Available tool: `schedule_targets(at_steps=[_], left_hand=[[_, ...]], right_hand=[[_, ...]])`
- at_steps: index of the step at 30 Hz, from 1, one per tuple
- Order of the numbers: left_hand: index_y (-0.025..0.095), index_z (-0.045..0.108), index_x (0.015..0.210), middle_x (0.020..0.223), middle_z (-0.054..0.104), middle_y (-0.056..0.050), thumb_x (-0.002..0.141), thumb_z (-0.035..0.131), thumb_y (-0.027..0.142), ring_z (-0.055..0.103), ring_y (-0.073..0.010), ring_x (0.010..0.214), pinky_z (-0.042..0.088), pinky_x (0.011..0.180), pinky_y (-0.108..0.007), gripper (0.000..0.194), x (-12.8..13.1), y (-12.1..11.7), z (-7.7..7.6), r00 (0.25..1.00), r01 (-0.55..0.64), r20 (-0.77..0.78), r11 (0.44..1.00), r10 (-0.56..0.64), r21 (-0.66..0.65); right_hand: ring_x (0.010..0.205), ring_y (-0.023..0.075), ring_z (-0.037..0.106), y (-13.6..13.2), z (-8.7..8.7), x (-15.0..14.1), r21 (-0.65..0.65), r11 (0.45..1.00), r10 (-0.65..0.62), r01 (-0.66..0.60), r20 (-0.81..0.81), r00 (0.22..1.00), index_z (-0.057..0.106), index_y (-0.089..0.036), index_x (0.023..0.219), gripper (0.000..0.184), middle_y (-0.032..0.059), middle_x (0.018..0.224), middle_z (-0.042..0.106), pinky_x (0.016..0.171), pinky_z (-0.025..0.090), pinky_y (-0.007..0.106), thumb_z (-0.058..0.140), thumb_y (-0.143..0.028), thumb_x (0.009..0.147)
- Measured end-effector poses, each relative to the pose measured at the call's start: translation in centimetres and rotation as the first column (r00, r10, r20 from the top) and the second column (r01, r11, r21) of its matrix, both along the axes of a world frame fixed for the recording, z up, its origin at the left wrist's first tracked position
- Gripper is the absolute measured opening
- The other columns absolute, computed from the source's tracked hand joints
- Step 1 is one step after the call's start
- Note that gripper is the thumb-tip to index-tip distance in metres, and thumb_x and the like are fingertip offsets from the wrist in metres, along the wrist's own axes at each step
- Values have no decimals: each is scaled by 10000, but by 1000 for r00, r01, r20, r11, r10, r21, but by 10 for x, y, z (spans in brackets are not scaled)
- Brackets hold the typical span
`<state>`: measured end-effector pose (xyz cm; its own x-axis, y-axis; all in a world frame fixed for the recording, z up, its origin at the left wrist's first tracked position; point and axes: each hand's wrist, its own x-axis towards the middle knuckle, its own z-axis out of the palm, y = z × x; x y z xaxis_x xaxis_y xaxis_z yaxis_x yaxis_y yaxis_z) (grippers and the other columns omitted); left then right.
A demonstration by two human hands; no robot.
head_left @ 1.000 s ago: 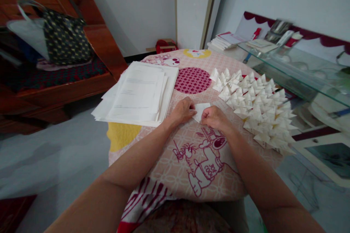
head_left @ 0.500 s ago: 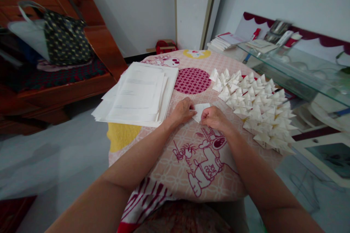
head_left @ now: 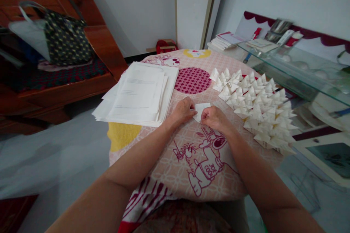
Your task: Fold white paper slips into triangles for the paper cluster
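A small piece of folded white paper (head_left: 201, 110) lies on the pink patterned cloth (head_left: 166, 167) between my two hands. My left hand (head_left: 185, 110) pinches its left edge, fingers curled inward. On the other side, my right hand (head_left: 213, 117) is closed on the paper's lower right edge. Both hands hide part of the sheet, so its exact folds cannot be made out. To the left rests a stack of white sheets (head_left: 136, 94) with faint printed lines. Many pointed folded paper pieces (head_left: 254, 105) stand in close rows to the right.
A glass shelf (head_left: 303, 72) holding small items stands beyond the folded pieces. Papers (head_left: 225, 40) are piled at the far right of the table. On the left, a wooden bench (head_left: 101, 54) carries a dark spotted bag (head_left: 67, 38).
Almost nothing differs. Both hands keep the same hold on the small paper, and the view has shifted only very slightly.
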<state>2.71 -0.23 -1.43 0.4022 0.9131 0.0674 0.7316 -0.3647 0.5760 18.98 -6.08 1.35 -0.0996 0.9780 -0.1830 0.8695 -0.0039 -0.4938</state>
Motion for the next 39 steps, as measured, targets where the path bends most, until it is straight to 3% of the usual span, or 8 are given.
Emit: schedule_targets(at_steps=[7,15,21,27,39], left_hand=[[146,662,718,890,669,-58,777,729,188,604,-178,829,493,782,-299,99,0,0,-1,1000,-7,15,1000,7,9],[139,678,726,924,677,-70,762,697,159,614,-183,851,506,798,-306,45,1,2,-2,1000,8,-12,1000,-8,9],[146,688,768,919,683,-58,755,686,163,624,-187,868,519,820,-314,21,-4,3,-3,999,49,20,998,-50,30],[170,710,1018,1002,697,-53,700,744,164,636,-192,911,531,876,-351,320,-19,6,-3,979,157,124,985,-164,65],[148,748,1087,1076,729,-79,682,558,14,672,-179,987,541,944,-335,467,-30,17,-10,964,211,159,977,-214,36]], right_hand=[[662,167,625,-3,1,0,110,987,117,-120,29,993,811,-196,1095,385,36,712,726,644,413,265,658,-97,755],[747,202,676,-3,3,4,87,979,175,-183,88,981,828,-252,1114,378,67,829,784,681,442,283,647,-151,799],[831,218,704,-3,0,4,60,983,167,-176,123,978,795,-216,1198,380,103,944,798,757,482,294,657,-172,847],[921,253,728,-3,-1,4,57,986,148,-156,125,981,798,-205,1187,358,131,1058,794,820,512,321,676,-174,852],[974,244,724,-3,-1,5,32,990,134,-135,42,990,799,-196,1174,358,110,1108,792,864,525,310,676,-156,841]])
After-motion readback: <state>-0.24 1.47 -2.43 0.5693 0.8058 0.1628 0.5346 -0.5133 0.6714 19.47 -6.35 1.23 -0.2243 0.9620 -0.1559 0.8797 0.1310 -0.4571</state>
